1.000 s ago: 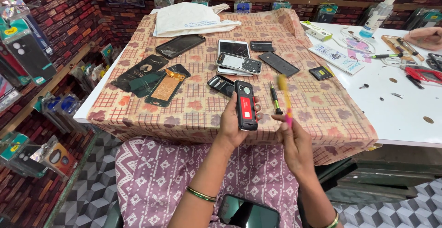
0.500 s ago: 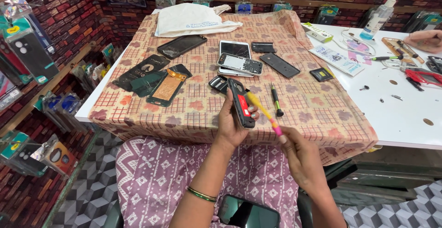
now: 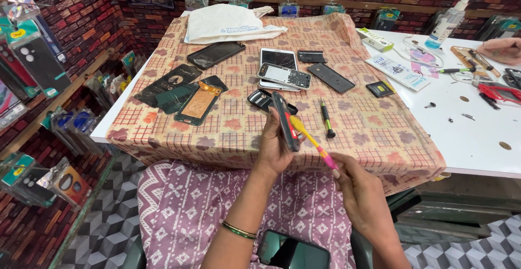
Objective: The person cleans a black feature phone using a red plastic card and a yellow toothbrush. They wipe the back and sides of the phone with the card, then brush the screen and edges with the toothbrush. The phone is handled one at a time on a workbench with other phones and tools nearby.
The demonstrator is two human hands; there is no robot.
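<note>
Presently our left hand (image 3: 274,149) grips a slim dark phone (image 3: 286,121) edge-on above the patterned cloth (image 3: 239,133); our right hand (image 3: 361,193) pinches a thin yellow-pink tool (image 3: 312,141) against it. Contact point hidden.

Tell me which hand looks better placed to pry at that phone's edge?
Probably the right hand: it holds the yellow-and-pink plastic pry tool, whose tip meets the edge of the slim dark phone with a red inside. The left hand is occupied holding that phone upright.

Dark phone screen (image 3: 215,54) on cloth
</note>
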